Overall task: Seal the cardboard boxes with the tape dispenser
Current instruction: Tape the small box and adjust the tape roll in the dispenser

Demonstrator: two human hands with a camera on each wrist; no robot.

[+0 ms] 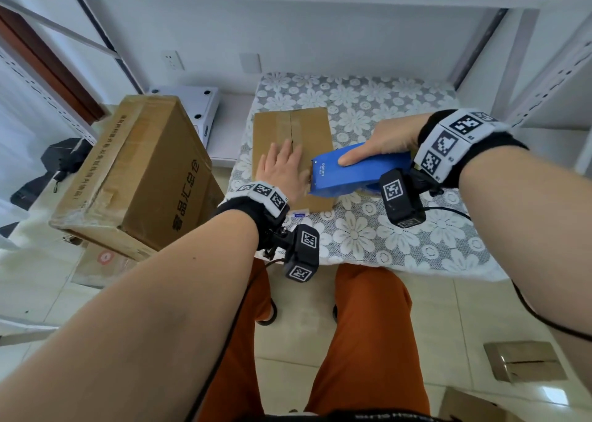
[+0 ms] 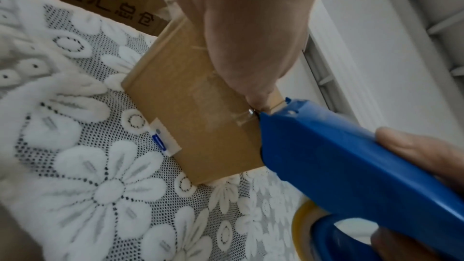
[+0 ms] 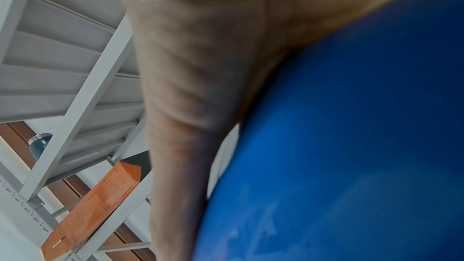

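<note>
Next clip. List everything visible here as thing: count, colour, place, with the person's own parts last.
small cardboard box: one, brown, flat on the lace cloth, top seam towards the wall.
tape dispenser: one, blue, its front end at the small box's near right corner.
tape roll: one, yellowish, in the dispenser.
large cardboard box: one, brown with black print, tilted, left of the table.
lace cloth: one, white floral, covering the table.
white box: one, behind the large box.
floor boxes: at least two, brown, lower right.
shelving: grey metal, around the table.
left hand: flat on the small box.
right hand: grips the dispenser.
legs: orange trousers.
</note>
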